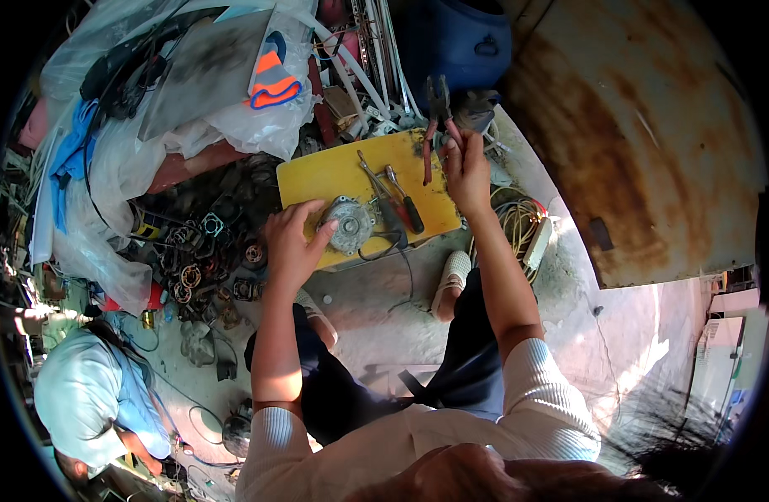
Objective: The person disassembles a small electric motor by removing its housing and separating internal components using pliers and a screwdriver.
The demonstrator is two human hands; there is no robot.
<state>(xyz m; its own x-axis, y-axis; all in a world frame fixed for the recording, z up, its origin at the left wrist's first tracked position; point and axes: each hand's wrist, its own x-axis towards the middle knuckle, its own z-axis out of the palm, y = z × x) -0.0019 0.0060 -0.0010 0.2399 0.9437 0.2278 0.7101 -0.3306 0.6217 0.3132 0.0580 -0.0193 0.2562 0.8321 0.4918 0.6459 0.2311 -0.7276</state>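
A round grey metal motor housing [351,224] lies on the yellow board [313,178] in front of me. My left hand [294,243] grips it at its left edge, thumb on the near side and fingers toward the far side. Raised over the board's far right corner, my right hand [466,176] is closed on one handle of a pair of red-handled pliers [439,100]. The pliers' jaws point away from me, and their other handle hangs free. To the right of the housing lie a screwdriver with a black handle [413,214] and a second long-shafted tool [372,174].
Motor parts [196,268] are heaped left of the board. Beyond are plastic sheeting [267,125], an orange-and-grey glove [274,82] and a blue drum [459,46]. A rusty metal sheet [643,151] and coiled wires [518,226] lie right. Another person [87,393] bends down lower left.
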